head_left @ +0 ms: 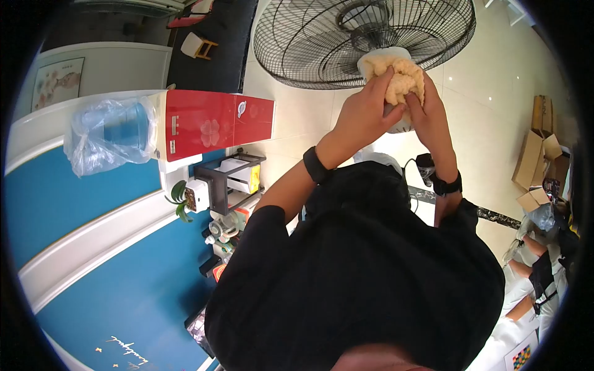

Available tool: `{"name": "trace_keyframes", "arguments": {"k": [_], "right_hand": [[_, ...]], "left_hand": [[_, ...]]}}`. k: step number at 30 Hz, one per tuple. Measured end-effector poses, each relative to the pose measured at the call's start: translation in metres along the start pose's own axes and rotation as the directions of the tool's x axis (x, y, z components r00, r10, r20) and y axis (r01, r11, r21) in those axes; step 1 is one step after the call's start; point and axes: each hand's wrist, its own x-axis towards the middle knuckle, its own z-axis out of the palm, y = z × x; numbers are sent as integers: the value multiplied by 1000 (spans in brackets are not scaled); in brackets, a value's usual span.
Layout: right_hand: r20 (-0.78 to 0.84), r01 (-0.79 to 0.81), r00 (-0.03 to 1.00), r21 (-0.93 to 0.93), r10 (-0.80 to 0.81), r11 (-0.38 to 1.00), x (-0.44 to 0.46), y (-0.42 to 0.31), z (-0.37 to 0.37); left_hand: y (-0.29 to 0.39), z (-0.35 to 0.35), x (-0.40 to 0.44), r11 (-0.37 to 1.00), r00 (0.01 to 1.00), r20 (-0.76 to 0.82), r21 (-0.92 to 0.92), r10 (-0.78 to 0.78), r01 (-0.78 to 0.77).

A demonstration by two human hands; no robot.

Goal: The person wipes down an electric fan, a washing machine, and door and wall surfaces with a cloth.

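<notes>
A fan with a black wire grille (pixel 297 43) stands in front of me. Behind its grille is a white housing (pixel 370 62), partly covered by a fluffy pale-yellow cloth (pixel 403 79). My left hand (pixel 366 114) grips the cloth from the left, its fingers curled over the fabric. On the other side, my right hand (pixel 432 120) is closed on the same cloth, with its thumb bent inward. Both hands press the cloth against the housing, and some of the fingertips are hidden by the folds. Each wrist wears a black band.
To the left is a red water dispenser (pixel 201 127) with a plastic-wrapped blue bottle (pixel 127 127). A dark rack (pixel 218 185) and a potted plant (pixel 185 198) are near the wall. Open cardboard boxes (pixel 533 154) are at right, above another person's bare limbs (pixel 523 269).
</notes>
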Motion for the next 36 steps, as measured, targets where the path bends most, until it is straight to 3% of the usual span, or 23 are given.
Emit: {"name": "trace_keyframes", "arguments": {"k": [4,7,10,11,14,15,17,20,23,27,30,34,36], "right_hand": [[-15,-187,982,123,190,975,5,-2,-8],[-55,-231,971,12,231,973,-8,1,-11],[-170,-69,984,-72,56,995,-32,5,-6],[-172,-113,978,55,121,992,-39,-5,-7],[-139,-49,989,-31,44,998,-55,-11,-4],[-158,-55,986,25,59,998,-58,-21,0],[-103,54,993,-34,-57,998,-58,-21,2],[-12,237,971,-137,-241,962,-43,-25,4],[52,370,928,-229,-368,900,-15,-19,7],[23,293,956,-70,-292,954,11,-8,3],[-40,37,999,211,-29,977,15,6,2],[-161,-78,979,279,127,957,0,33,2],[-191,-132,967,181,166,975,-17,35,1]], "left_hand": [[10,7,20,982,999,34,181,41,-46],[14,12,22,983,997,63,174,55,-65],[22,11,7,987,993,99,143,66,-79],[22,11,-2,988,991,114,135,64,-79],[22,9,-27,996,990,140,80,17,-29],[22,7,-34,997,990,143,73,3,-14],[19,3,-47,998,992,125,56,-15,8],[16,-9,-53,978,954,216,62,-208,200],[8,-16,-44,980,967,159,54,-198,191],[2,-13,-18,990,1000,-2,137,-24,24],[3,-3,2,971,987,-113,224,114,-86],[14,11,20,953,989,-15,267,149,-140],[20,18,19,951,986,38,260,165,-169]]}}
